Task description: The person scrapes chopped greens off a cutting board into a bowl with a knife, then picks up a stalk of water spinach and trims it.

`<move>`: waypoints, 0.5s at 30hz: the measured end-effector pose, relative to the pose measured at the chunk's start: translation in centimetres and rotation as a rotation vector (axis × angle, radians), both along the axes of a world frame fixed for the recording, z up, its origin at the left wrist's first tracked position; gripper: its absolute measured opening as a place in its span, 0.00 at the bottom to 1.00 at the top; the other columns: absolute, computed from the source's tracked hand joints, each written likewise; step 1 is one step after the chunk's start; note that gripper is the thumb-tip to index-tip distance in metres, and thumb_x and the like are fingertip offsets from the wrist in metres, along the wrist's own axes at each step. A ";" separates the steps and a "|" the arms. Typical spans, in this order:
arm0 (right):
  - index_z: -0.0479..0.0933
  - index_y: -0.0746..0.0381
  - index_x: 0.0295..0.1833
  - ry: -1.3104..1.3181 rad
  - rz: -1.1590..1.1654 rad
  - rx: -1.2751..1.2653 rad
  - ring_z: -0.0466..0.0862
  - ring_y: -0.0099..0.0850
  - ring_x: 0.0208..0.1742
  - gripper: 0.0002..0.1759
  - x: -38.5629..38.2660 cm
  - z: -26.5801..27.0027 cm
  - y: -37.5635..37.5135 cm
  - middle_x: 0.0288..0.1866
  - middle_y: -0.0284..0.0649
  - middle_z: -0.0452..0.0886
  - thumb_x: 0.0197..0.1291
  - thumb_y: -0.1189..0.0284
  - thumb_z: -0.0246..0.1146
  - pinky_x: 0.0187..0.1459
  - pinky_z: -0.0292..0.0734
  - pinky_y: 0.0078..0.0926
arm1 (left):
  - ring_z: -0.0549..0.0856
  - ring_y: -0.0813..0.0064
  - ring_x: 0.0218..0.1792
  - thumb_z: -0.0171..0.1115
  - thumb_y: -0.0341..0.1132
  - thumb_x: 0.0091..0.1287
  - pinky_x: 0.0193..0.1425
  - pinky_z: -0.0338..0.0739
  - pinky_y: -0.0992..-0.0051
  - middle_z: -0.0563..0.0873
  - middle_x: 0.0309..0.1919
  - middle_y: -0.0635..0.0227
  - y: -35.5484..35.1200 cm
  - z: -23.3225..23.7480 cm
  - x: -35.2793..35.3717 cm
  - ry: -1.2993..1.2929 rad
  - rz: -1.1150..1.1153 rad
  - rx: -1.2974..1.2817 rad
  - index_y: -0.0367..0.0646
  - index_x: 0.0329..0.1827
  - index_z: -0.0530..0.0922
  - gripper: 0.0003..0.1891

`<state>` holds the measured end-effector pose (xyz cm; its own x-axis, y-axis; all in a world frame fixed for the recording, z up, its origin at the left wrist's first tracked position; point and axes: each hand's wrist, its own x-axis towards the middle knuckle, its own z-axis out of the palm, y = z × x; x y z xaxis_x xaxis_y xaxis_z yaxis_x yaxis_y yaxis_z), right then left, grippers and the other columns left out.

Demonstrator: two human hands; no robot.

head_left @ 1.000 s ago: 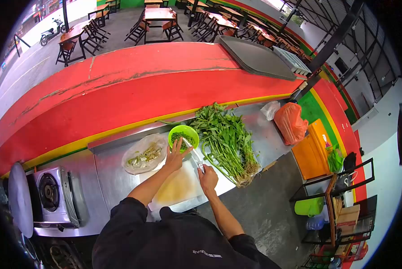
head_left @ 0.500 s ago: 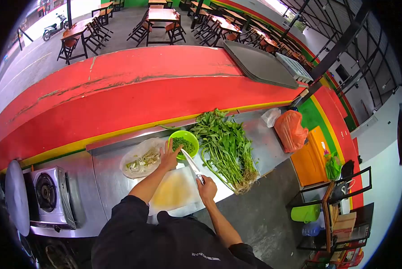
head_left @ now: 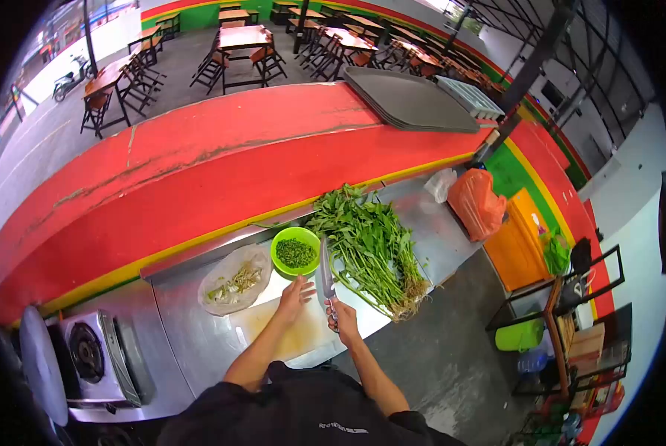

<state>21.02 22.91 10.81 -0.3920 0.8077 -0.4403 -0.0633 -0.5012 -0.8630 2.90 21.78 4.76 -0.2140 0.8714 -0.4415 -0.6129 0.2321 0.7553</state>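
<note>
Right hand [head_left: 344, 318] clenched round the knife [head_left: 324, 269] handle, blade's long axis toward 12 o'clock | left hand [head_left: 296, 291] open, flat on cutting board [head_left: 270, 331], just at 9 o'clock of blade | green bowl [head_left: 296, 253] at 12 o'clock, nearer my left | leafy stalks [head_left: 374, 249] at 1 o'clock of right.
</note>
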 end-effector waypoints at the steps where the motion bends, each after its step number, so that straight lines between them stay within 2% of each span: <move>1: 0.79 0.66 0.51 0.059 0.022 -0.052 0.69 0.16 0.18 0.21 -0.2 0.0 -0.1 0.28 0.30 0.75 0.76 0.57 0.56 0.19 0.61 0.15 | 0.82 0.69 0.57 0.48 0.67 0.73 0.60 0.74 0.64 0.81 0.60 0.59 -0.7 0.1 0.9 -0.122 -0.030 -0.008 0.37 0.71 0.68 0.40; 3: 0.79 0.66 0.51 0.083 0.032 -0.077 0.69 0.16 0.18 0.21 -0.6 0.2 -0.2 0.28 0.30 0.74 0.76 0.57 0.56 0.19 0.61 0.15 | 0.82 0.71 0.56 0.51 0.67 0.72 0.59 0.75 0.66 0.80 0.60 0.59 -2.5 0.7 2.3 -0.181 -0.090 -0.025 0.33 0.70 0.67 0.43; 4: 0.79 0.66 0.51 0.095 0.066 -0.098 0.68 0.16 0.18 0.21 -0.7 0.2 -0.5 0.28 0.30 0.74 0.76 0.56 0.56 0.19 0.61 0.15 | 0.84 0.72 0.50 0.51 0.64 0.73 0.54 0.78 0.70 0.83 0.55 0.59 -2.8 0.7 3.2 -0.224 -0.015 -0.089 0.33 0.67 0.70 0.39; 5: 0.79 0.66 0.50 0.108 0.102 -0.118 0.67 0.16 0.18 0.21 -0.8 0.3 -0.8 0.28 0.30 0.74 0.76 0.56 0.56 0.19 0.61 0.16 | 0.84 0.72 0.50 0.51 0.64 0.73 0.54 0.78 0.70 0.83 0.55 0.59 -3.0 1.0 3.0 -0.214 -0.032 -0.098 0.33 0.67 0.70 0.39; 7: 0.79 0.65 0.50 0.109 0.094 -0.134 0.67 0.16 0.18 0.22 -1.1 0.0 -1.4 0.28 0.29 0.74 0.76 0.56 0.56 0.19 0.61 0.16 | 0.85 0.73 0.47 0.50 0.60 0.75 0.47 0.81 0.74 0.85 0.54 0.58 -3.4 2.0 2.6 -0.241 -0.141 0.114 0.35 0.62 0.73 0.33; 8: 0.79 0.65 0.50 0.084 0.127 -0.128 0.67 0.16 0.19 0.22 -1.2 -0.1 -1.7 0.28 0.29 0.74 0.76 0.56 0.55 0.19 0.62 0.16 | 0.85 0.72 0.46 0.52 0.54 0.78 0.49 0.81 0.73 0.85 0.52 0.58 -3.4 2.4 2.5 -0.223 -0.087 0.100 0.33 0.59 0.75 0.28; 9: 0.79 0.65 0.50 0.058 0.159 -0.120 0.67 0.16 0.19 0.22 -1.3 -0.1 -1.9 0.28 0.29 0.74 0.76 0.55 0.55 0.19 0.62 0.16 | 0.85 0.72 0.46 0.52 0.54 0.78 0.49 0.81 0.73 0.85 0.52 0.58 -2.9 2.2 2.2 -0.213 -0.105 0.093 0.33 0.59 0.75 0.28; 10: 0.81 0.64 0.46 0.096 0.171 -0.115 0.70 0.15 0.18 0.23 -1.3 -0.1 -2.1 0.28 0.29 0.76 0.73 0.53 0.59 0.18 0.65 0.16 | 0.86 0.71 0.46 0.54 0.51 0.78 0.49 0.81 0.73 0.86 0.51 0.58 -2.4 1.9 2.0 -0.141 -0.010 0.070 0.33 0.58 0.76 0.25; 12: 0.81 0.64 0.46 0.077 0.166 -0.117 0.70 0.15 0.19 0.23 -1.4 0.0 -2.4 0.28 0.29 0.76 0.73 0.52 0.59 0.19 0.65 0.16 | 0.86 0.70 0.47 0.58 0.43 0.77 0.50 0.81 0.70 0.86 0.50 0.58 -1.7 1.6 1.1 -0.084 0.094 0.075 0.32 0.57 0.77 0.20; 15: 0.82 0.64 0.46 0.063 0.155 -0.093 0.70 0.15 0.19 0.23 -1.6 0.0 -2.9 0.29 0.29 0.76 0.72 0.52 0.60 0.19 0.66 0.16 | 0.86 0.71 0.48 0.60 0.42 0.76 0.51 0.81 0.69 0.87 0.49 0.60 -0.2 0.8 -1.4 -0.060 0.084 0.073 0.34 0.56 0.78 0.19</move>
